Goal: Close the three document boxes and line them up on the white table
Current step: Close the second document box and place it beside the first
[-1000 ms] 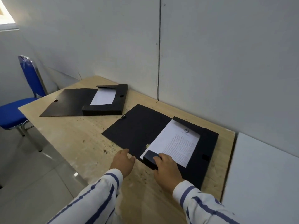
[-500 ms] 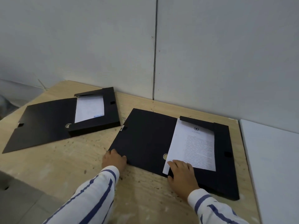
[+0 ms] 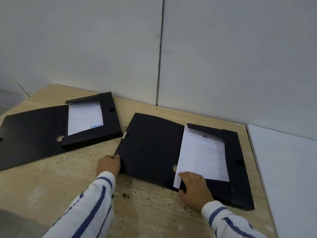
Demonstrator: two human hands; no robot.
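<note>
Black document boxes, two of them, both lying open on the pale wooden counter, which is speckled with dark spots. The near box is right in front of you, its lid folded out flat to the left and a printed sheet sitting in the tray. Your left hand comes in low with the striped sleeve angled up from the bottom edge, fingers curled around the lid's near left corner, thumb on top, so it's pinching that edge. Your right hand is flat-ish and palm down on the box's near edge, fingers spread forward with the tips resting on the bottom corner of the sheet; it's pressing, not wrapped around anything.

The second box sits off to the left and further back, near the grey wall, well apart from your hands, lid also flopped open, a page with a blue stamp inside. The white table butts up against the counter on the right. I can't spot a third box from here.
</note>
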